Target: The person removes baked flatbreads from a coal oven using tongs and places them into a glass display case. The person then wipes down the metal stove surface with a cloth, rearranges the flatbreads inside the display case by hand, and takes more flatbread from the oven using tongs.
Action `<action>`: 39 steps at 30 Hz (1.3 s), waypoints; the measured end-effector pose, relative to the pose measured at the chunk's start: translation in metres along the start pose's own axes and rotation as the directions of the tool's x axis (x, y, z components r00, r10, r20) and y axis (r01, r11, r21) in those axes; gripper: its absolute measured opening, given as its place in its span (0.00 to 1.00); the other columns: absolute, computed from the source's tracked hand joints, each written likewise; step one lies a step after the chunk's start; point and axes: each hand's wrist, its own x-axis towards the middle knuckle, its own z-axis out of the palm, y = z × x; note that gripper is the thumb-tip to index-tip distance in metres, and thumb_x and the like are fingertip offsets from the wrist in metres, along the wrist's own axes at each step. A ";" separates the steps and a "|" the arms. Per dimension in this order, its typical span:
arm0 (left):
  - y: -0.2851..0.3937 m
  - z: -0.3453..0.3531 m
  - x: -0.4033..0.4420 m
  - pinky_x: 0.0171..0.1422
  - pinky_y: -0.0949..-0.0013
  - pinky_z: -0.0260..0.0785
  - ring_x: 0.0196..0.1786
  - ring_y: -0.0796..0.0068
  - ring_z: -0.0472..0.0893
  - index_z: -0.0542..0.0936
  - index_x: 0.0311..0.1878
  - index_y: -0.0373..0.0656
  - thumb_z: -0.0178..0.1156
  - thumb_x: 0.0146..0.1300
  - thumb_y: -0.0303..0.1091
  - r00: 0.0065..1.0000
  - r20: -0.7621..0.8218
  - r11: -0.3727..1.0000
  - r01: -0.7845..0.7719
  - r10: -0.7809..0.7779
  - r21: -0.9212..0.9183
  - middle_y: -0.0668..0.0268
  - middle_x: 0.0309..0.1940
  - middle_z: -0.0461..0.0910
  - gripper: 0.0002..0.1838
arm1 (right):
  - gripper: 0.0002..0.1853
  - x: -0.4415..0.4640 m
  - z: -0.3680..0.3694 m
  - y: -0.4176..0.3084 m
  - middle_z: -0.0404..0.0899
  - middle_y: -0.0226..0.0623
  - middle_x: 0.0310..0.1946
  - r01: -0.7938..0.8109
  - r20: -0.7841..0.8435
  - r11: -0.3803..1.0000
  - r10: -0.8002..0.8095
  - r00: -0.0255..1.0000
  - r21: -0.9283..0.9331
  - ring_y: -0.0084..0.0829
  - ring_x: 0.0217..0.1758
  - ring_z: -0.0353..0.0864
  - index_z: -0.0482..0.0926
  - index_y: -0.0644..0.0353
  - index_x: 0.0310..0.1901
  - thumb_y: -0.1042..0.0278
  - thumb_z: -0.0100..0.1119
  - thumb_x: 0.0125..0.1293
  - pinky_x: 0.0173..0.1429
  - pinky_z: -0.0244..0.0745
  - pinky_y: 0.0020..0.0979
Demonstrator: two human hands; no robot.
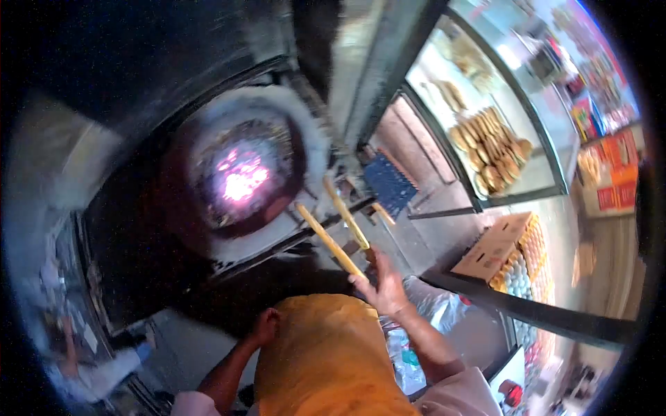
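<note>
My right hand (386, 290) reaches forward with thumb and fingers apart. Its thumb is at the near end of a wooden stick (327, 239), and its fingertips are close to the end of a second stick (347, 213). Whether it touches either is unclear. Both sticks slant toward the rim of a round clay oven (239, 244), where coals (243, 182) glow pink-white. My left hand (266, 326) is low beside the orange-yellow cloth (322, 347) over my front. Its fingers look curled, and what they may hold is hidden.
A glass case (520, 197) with browned breads (494, 145) stands at the right. Below it are a cardboard box (494, 244) and egg trays (531, 267). A dark bar (527, 305) crosses the right side. Plastic bags (444, 308) lie by my right forearm. Another person's sleeve (114, 371) shows at lower left.
</note>
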 end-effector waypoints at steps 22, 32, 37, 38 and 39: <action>-0.142 -0.001 -0.156 0.50 0.60 0.75 0.45 0.65 0.82 0.79 0.51 0.40 0.53 0.77 0.41 0.913 -0.222 0.722 0.104 -0.342 -0.684 0.62 0.45 0.81 0.14 | 0.30 0.317 0.118 -0.137 0.83 0.39 0.24 0.106 0.512 0.519 0.751 0.417 -0.848 0.30 0.26 0.87 0.83 0.63 0.35 0.36 0.61 0.64 0.27 0.82 0.31; -0.047 -0.025 -0.136 0.54 0.66 0.74 0.45 0.71 0.80 0.78 0.52 0.37 0.58 0.73 0.46 0.869 -0.403 0.915 0.125 -0.287 -0.382 0.61 0.44 0.83 0.19 | 0.23 0.315 0.120 -0.107 0.84 0.33 0.26 -0.012 0.609 0.640 0.737 0.293 -0.768 0.25 0.26 0.84 0.85 0.59 0.38 0.44 0.61 0.66 0.29 0.78 0.29; 0.090 -0.076 -0.115 0.57 0.68 0.71 0.48 0.75 0.79 0.77 0.56 0.41 0.58 0.74 0.46 0.926 -0.282 0.780 0.021 -0.251 -0.626 0.64 0.46 0.82 0.19 | 0.17 0.282 0.094 -0.073 0.85 0.33 0.29 0.058 0.732 0.811 0.492 0.472 -0.582 0.26 0.27 0.84 0.85 0.55 0.46 0.50 0.61 0.69 0.32 0.79 0.30; 0.105 -0.081 -0.110 0.58 0.69 0.71 0.49 0.76 0.78 0.76 0.57 0.42 0.58 0.74 0.45 0.951 -0.228 0.693 -0.019 -0.211 -0.721 0.65 0.48 0.81 0.19 | 0.16 0.272 0.089 -0.084 0.86 0.33 0.32 -0.008 0.731 0.835 0.487 0.477 -0.551 0.25 0.31 0.85 0.85 0.55 0.49 0.54 0.63 0.68 0.34 0.79 0.28; 0.119 -0.086 -0.103 0.58 0.69 0.71 0.49 0.76 0.78 0.76 0.57 0.42 0.58 0.74 0.45 0.950 -0.232 0.700 -0.021 -0.207 -0.714 0.65 0.48 0.81 0.19 | 0.16 0.264 0.080 -0.073 0.86 0.33 0.37 -0.105 0.759 0.889 0.437 0.483 -0.445 0.24 0.36 0.85 0.84 0.56 0.51 0.58 0.65 0.67 0.38 0.79 0.28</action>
